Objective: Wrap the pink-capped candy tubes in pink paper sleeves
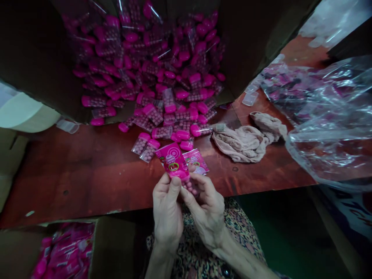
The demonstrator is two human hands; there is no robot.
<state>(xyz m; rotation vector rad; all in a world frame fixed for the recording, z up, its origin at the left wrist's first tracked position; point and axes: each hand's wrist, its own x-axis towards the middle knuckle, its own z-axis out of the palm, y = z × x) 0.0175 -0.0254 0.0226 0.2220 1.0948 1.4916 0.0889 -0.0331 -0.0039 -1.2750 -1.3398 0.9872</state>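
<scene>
From my remote seat, the biggest thing in view is the red-brown wooden counter [87,182], with an open cardboard box [37,66] lying on it, spilling a heap of pink-capped tubes [145,66] toward me. A crumpled beige cloth [247,143] and a clear plastic bag [325,131] sit to the right, and a second cardboard box [116,248] holds pink packs below the counter's near edge.

Just above that edge, both hands work close together. The left hand [167,209] pinches a pink printed card [173,162] between thumb and fingers, while the right hand [207,209] curls narrowly around the clear tube [189,186] of pink beads poking out beneath it. A matching loose card [197,161] lies just beyond.

I'd judge the tube light, stiff and slippery, so I'd grip its body or cap. The card looks thin and easily creased, best held by its edges.
</scene>
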